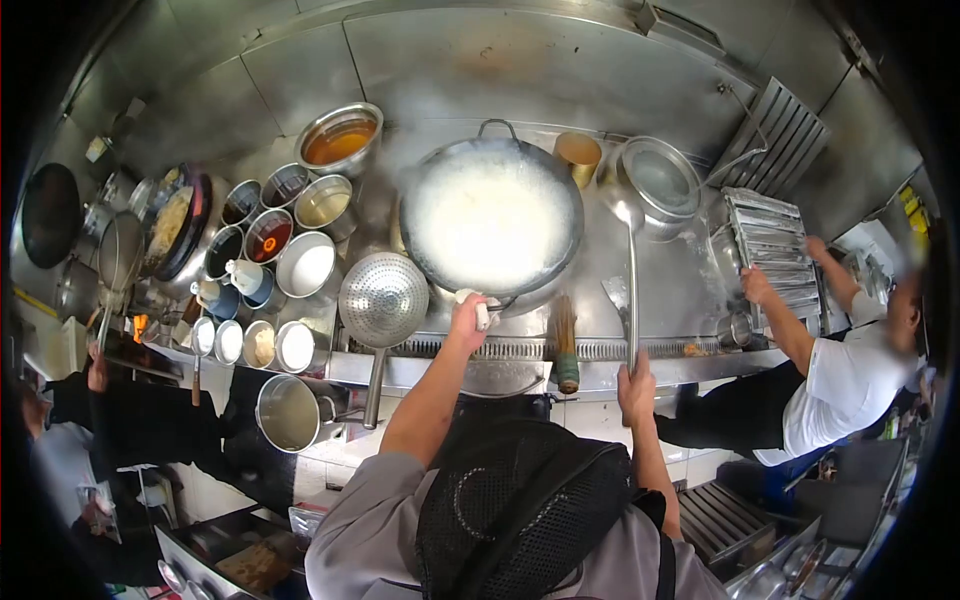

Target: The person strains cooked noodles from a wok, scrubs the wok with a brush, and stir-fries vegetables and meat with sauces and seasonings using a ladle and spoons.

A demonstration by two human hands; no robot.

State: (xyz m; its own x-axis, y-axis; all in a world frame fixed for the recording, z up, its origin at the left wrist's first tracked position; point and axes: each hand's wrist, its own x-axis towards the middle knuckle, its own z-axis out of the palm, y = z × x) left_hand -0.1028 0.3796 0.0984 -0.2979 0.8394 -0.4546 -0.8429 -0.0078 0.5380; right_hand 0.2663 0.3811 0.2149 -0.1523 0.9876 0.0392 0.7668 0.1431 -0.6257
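Observation:
My left hand (pixel 468 322) is closed round a folded white cloth (pixel 480 308) at the near handle of a big wok (pixel 573 248). Pale, foamy liquid (pixel 490 220) nearly fills the wok, and steam hangs over it. In my right hand (pixel 637 388) is the long metal handle of a ladle (pixel 632 285). Its bowl points away from me, right of the wok, near a round metal pot (pixel 658 180). A bamboo brush (pixel 566 345) lies between my hands. Left of my left hand rests a perforated skimmer (pixel 384 300), its handle over the counter edge.
Several seasoning containers (pixel 306 265) crowd the left side. Behind them stands a bowl of amber liquid (pixel 340 143). A metal pot (pixel 288 412) hangs at the front edge. To the right, a person (pixel 840 385) holds a slatted metal rack (pixel 770 250). Another person's hand (pixel 97 372) is far left.

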